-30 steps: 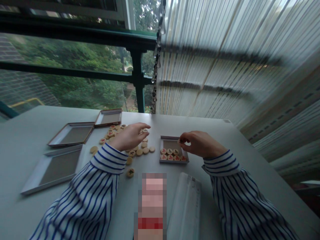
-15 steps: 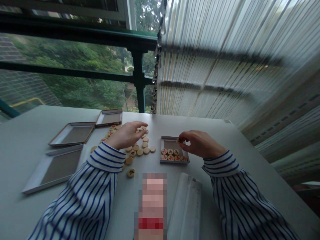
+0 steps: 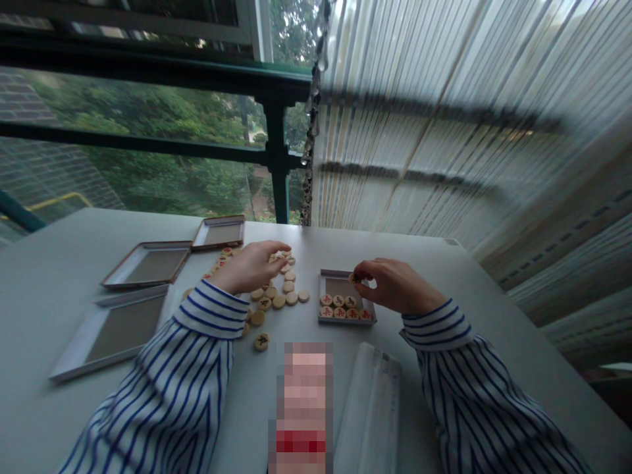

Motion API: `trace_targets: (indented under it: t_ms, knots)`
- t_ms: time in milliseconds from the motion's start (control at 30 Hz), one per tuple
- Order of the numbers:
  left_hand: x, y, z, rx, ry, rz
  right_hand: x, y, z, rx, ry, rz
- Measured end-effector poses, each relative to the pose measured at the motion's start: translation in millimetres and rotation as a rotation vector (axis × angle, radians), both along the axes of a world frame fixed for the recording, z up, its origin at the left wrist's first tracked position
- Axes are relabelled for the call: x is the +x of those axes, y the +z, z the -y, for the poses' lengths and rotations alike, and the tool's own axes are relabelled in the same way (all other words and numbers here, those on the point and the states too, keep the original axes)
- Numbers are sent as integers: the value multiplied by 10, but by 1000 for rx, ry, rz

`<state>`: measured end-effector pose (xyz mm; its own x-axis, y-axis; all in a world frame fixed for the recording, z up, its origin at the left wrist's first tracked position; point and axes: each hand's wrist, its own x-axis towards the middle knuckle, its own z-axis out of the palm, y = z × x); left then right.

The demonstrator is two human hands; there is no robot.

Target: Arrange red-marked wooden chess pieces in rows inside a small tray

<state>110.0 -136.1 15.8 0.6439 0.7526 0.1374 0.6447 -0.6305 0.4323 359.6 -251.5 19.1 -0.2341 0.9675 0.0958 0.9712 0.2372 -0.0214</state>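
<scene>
Between the thumb and fingers of my right hand [image 3: 402, 284] is a round wooden Chinese chess piece [image 3: 354, 279] with a dark character. It is held above a shallow grey box [image 3: 345, 321]. In the box's near part lie two rows of pieces [image 3: 339, 313], the front row marked in red. My left hand [image 3: 249, 266] is over the loose Chinese chess pieces [image 3: 279, 301], thumb and fingers apart, with nothing seen in its grasp. Some loose pieces are hidden under this hand and sleeve. One dark-marked piece [image 3: 261, 342] lies apart, nearer me.
Three open box parts stand at the left: a large grey tray [image 3: 111, 363], a brown-edged lid [image 3: 148, 286] and a smaller lid [image 3: 218, 247]. A clear plastic sleeve [image 3: 370, 408] lies at the near middle of the white table [image 3: 474, 289]. A string curtain [image 3: 395, 131] hangs behind.
The view has shifted very slightly, so the table items sit a little further right. Both hands keep nearly the same pose, and the right still pinches the Chinese chess piece.
</scene>
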Motion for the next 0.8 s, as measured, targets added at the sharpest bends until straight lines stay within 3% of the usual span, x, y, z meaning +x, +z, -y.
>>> trace_targets:
  t_ms: [800]
  knots:
    - [-11, 23, 11, -6, 5, -66, 19, -21, -12, 5, -15, 13]
